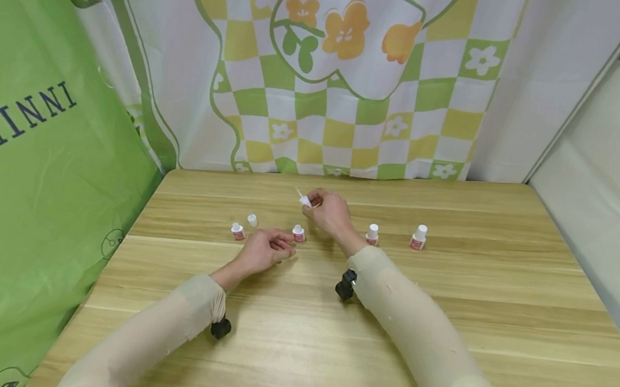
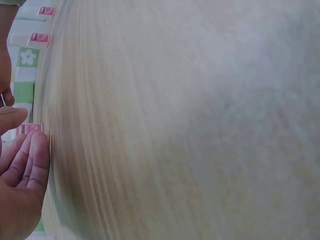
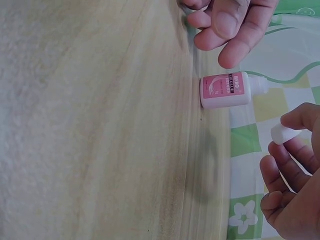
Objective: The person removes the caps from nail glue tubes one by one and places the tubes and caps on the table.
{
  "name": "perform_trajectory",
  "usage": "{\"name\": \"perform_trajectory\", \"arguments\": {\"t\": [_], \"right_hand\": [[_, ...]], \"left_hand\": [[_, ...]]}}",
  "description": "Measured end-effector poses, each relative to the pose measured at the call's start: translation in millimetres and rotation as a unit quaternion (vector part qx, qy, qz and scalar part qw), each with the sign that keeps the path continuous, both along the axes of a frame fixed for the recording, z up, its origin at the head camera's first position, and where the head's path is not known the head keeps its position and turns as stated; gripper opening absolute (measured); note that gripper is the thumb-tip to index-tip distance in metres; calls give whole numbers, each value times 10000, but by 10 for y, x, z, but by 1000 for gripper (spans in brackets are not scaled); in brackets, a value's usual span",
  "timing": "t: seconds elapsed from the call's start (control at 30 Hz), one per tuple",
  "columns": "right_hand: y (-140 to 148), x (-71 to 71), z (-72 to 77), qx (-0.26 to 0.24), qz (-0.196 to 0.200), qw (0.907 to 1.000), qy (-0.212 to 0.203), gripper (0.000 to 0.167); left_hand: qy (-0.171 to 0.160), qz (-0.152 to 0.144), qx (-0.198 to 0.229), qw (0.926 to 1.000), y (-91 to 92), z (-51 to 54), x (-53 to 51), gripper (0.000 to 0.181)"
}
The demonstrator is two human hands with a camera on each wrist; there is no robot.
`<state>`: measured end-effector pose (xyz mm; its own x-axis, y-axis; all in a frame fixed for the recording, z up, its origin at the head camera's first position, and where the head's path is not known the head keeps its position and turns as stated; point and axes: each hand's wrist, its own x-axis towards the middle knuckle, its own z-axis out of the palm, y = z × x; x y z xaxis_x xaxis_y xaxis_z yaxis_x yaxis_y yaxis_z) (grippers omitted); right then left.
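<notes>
Cream sleeves [image 1: 420, 334] lie nearest, over a grained wooden table [image 1: 294, 332]. Farther, the right hand [image 1: 330, 214] pinches a thin-stemmed white cap [image 1: 306, 201]; the left hand [image 1: 264, 250], fingers loosely bent, hovers just left of a pink-labelled bottle [image 1: 298, 234], contents hidden.

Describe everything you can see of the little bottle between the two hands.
The bottle is small and white, seemingly plastic, with a pink printed label and a narrower, uncapped neck. It stands upright on the wood-grained table, close to the left hand, whose fingers appear not to touch it.
</notes>
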<state>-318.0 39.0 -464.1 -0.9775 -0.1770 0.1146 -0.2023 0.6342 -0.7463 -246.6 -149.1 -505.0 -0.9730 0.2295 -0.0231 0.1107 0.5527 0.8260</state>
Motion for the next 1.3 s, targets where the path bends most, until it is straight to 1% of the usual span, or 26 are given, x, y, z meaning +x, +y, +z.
{"name": "perform_trajectory", "arguments": {"t": [0.27, 0.5, 0.67, 0.9, 1.13, 1.3], "right_hand": [[-12, -20, -39, 148, 46, 9998, -152, 21], [-8, -52, -90, 298, 158, 9990, -296, 24], [-11, -53, -92, 403, 211, 9984, -323, 26], [-21, -53, -89, 650, 312, 9970, -295, 19], [-29, -55, -105, 852, 351, 9954, -250, 16], [-27, -50, -106, 1058, 410, 9931, -298, 13]], "left_hand": [[78, -157, 0, 9998, -19, 16, 37, 26], [143, -78, -54, 9999, -1, 29, 43, 26], [171, -68, -104, 9998, 8, 45, 49, 26], [133, -51, -65, 9999, 3, 60, 55, 28], [120, -86, 85, 9999, -15, 30, 45, 26], [256, -115, -3, 9996, -34, 8, 40, 25]]}}
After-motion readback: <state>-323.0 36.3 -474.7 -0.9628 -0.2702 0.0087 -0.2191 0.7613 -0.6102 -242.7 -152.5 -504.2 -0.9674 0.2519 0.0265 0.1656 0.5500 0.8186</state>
